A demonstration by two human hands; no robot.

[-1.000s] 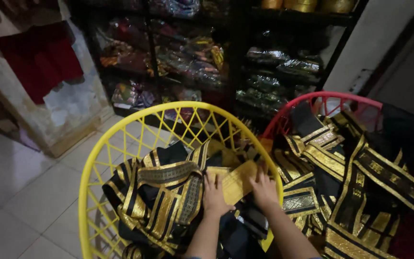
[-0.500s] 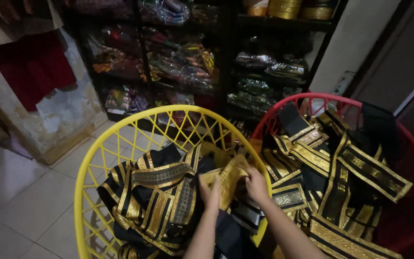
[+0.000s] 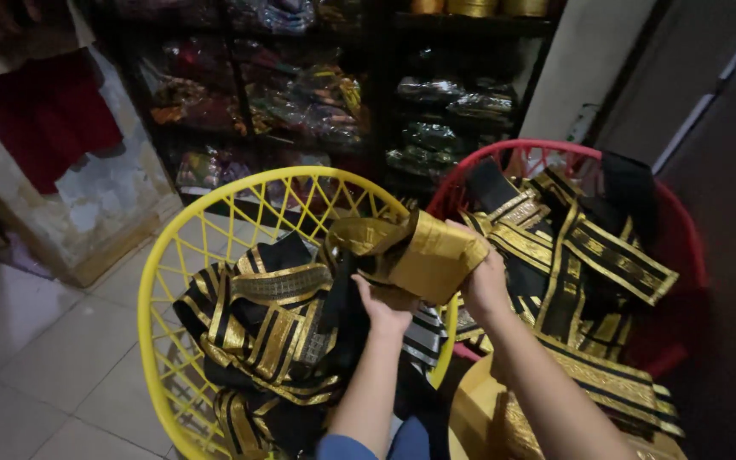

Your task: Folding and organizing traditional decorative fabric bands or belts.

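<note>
Gold cloth between both hands' grip

Garments in two baskets, shelves behind.

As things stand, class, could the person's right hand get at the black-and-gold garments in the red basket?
Probably yes. The right hand is beside the red basket, whose top is open, with the black-and-gold garments heaped uncovered. But that hand grips a gold cloth together with the left hand.
</note>
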